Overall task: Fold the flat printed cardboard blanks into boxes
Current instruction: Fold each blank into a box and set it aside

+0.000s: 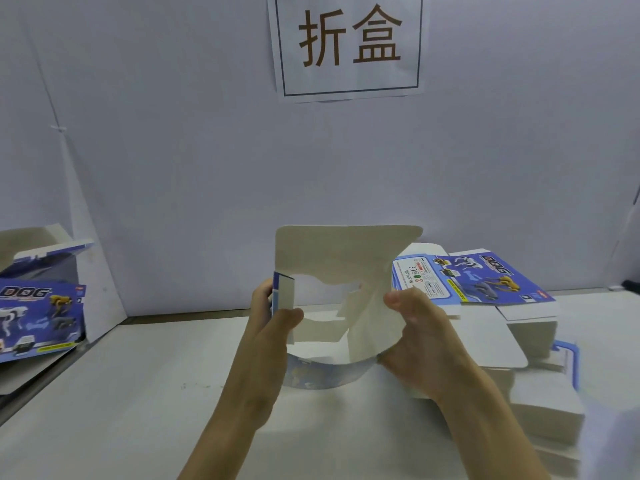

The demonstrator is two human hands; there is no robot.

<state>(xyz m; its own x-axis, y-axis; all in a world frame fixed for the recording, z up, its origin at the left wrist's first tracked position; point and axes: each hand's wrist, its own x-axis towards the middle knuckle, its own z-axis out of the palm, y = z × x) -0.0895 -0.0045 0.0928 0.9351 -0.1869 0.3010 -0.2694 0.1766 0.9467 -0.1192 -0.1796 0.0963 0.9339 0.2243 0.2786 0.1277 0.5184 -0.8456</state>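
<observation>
- White bench (138, 393) lies under both arms, with a plain white wall behind it.
- Left hand (273, 317) pinches the left side flap of the cardboard blank (346, 258), thumb in front and fingers behind.
- Right hand (415, 327) pinches the right edge the same way.
- That blank stands up just above the bench, right between the two hands, so neither hand is nearer.
- Its white inside faces the person, its long side runs left to right, and its blue printed side curls out at the bottom.
- I think the next move is to bend the sides round toward each other.
- A stack of flat blanks (485, 278) waits just past the right hand.
- Printed dog boxes (38, 306) that look folded sit far left.
- A paper sign (349, 43) hangs on the wall.
</observation>
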